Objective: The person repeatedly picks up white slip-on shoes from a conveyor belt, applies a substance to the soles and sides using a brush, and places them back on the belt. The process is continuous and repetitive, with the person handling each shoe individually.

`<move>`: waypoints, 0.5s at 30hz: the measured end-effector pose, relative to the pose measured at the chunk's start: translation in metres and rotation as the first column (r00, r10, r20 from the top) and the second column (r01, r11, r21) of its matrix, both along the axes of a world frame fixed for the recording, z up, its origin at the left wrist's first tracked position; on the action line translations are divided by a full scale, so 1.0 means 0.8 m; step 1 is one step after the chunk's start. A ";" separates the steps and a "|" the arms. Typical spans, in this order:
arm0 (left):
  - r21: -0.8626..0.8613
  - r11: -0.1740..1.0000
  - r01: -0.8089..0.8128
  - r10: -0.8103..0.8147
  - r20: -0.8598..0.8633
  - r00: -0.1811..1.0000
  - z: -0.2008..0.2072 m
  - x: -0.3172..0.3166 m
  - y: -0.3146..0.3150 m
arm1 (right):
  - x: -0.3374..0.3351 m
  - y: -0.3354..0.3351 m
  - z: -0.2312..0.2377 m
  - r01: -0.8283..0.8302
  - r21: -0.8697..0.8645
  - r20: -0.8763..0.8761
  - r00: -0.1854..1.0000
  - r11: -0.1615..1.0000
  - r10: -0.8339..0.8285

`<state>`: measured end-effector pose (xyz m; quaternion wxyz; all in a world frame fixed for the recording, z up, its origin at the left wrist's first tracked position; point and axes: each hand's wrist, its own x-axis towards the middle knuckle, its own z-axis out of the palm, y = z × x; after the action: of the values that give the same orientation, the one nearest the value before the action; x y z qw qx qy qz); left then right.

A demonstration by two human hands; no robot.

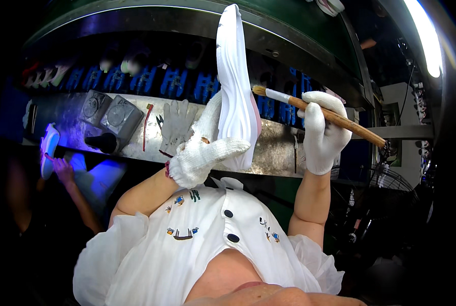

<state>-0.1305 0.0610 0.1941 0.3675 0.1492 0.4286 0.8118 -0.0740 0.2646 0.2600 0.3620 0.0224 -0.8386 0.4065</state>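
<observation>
My left hand (197,157), in a white knit glove, is closed around a white shoe sole (233,86) with wavy ridges along its side. The sole stands nearly upright, toe end up, and a strip of pink shows at its right edge. My right hand (322,137), gloved likewise, pinches the wooden handle of a paintbrush (358,129). Its tan bristles point left, very close to the sole's right side; whether they touch it I cannot tell.
On the metal bench (276,148) lie a spare glove (177,122), a red-handled brush (147,127) and grey square containers (121,118). Behind run blue racks (172,84) under a conveyor edge. At left, a co-worker's hand (63,170) holds a shoe (50,145). A fan (386,186) stands right.
</observation>
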 end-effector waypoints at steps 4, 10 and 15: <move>0.039 0.999 0.009 -0.010 0.021 1.000 -0.004 -0.006 0.000 | 0.004 -0.008 0.007 -0.053 0.123 0.064 0.997 0.991 0.046; 0.152 0.988 -0.012 0.005 0.047 0.999 -0.009 -0.019 0.005 | 0.012 -0.011 0.023 -0.118 0.348 0.109 0.990 0.930 0.085; 0.025 0.991 -0.132 0.128 0.120 0.984 -0.009 -0.016 -0.003 | 0.021 -0.011 0.023 -0.103 0.274 0.049 0.994 0.956 0.093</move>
<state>-0.1435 0.0588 0.1871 0.3358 0.0786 0.4018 0.8483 -0.0575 0.2559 0.2780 0.3198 0.1068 -0.8912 0.3034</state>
